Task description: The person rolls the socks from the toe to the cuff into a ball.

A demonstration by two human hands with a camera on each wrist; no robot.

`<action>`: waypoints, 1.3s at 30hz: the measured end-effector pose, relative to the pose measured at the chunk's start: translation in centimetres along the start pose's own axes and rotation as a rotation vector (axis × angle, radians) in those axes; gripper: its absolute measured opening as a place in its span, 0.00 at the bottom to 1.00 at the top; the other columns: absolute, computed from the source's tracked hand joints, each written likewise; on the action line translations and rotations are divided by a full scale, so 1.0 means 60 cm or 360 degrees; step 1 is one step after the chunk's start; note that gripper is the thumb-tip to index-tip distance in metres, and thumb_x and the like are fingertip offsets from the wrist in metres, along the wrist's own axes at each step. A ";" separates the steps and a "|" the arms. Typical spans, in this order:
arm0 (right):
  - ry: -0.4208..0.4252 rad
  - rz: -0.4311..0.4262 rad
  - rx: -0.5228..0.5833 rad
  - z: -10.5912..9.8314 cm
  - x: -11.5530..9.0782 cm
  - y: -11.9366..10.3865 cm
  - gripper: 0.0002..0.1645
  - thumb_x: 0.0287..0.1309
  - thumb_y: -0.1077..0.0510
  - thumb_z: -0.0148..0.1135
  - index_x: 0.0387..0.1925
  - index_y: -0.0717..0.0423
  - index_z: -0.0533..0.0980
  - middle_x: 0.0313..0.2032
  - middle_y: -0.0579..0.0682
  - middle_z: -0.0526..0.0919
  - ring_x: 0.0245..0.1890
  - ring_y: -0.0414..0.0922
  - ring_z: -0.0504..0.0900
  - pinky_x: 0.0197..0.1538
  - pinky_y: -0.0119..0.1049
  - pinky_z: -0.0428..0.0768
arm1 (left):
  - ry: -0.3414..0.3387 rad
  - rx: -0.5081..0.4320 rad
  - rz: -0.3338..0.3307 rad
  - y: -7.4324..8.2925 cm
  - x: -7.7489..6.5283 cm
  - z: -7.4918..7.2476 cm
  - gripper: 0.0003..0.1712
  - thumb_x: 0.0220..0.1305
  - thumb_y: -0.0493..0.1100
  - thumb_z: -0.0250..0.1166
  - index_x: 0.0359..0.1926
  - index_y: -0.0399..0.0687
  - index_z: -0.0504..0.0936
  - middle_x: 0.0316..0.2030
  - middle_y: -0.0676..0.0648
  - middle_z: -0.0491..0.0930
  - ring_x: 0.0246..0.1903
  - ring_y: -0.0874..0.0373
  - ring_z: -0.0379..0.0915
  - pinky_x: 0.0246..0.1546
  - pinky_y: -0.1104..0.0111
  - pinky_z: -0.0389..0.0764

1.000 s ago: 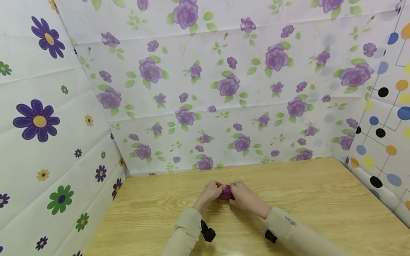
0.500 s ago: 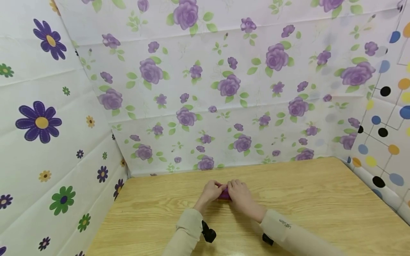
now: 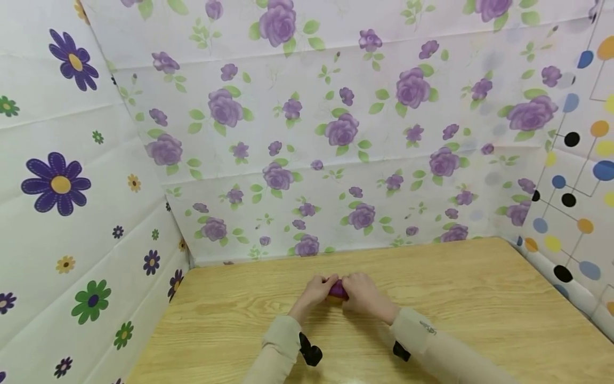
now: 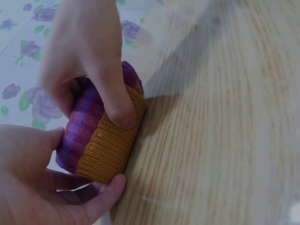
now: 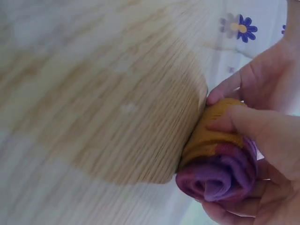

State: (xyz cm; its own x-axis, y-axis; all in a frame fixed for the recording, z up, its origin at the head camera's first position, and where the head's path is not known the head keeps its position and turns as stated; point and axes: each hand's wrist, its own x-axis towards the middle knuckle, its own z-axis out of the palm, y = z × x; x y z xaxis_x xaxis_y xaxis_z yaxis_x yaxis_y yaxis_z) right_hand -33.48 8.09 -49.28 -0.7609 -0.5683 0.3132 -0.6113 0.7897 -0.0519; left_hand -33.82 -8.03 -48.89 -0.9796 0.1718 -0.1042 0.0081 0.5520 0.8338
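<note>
Knit roll [image 3: 338,289], purple and mustard, sits mid-way across the table [image 3: 441,309], toward the far edge, with the left hand [image 3: 315,292] gripping its left end and the right hand [image 3: 363,292] its right. Gentle, even pressure from both sides would likely best stop the roll loosening. One roll, two hands, one table.

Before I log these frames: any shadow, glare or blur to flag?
Left wrist: dark shadow stretching over the table past the roll, small glare spot at lower right, yellow ribbing readable; right wrist: softer, pale washed-out patches on the table, backdrop flower blurred; head: bright, fairly even light, but the roll shows too small for texture.
</note>
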 end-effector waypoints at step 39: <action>-0.0243 0.0562 0.2014 -0.058 -0.024 0.022 0.23 0.64 0.52 0.54 0.47 0.70 0.77 0.38 0.56 0.86 0.34 0.45 0.85 0.37 0.35 0.82 | -0.0616 -0.1215 0.0296 -0.007 -0.012 -0.036 0.32 0.63 0.45 0.66 0.59 0.26 0.71 0.43 0.52 0.80 0.45 0.60 0.77 0.47 0.69 0.79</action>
State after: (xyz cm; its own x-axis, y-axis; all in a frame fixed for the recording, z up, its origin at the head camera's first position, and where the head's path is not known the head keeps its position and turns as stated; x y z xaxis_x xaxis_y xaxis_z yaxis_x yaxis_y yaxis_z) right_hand -32.40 10.74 -46.51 -0.8859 -0.4638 -0.0048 -0.0927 0.1874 -0.9779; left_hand -33.54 -10.16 -47.97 -0.8375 0.5464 0.0085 -0.1112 -0.1857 0.9763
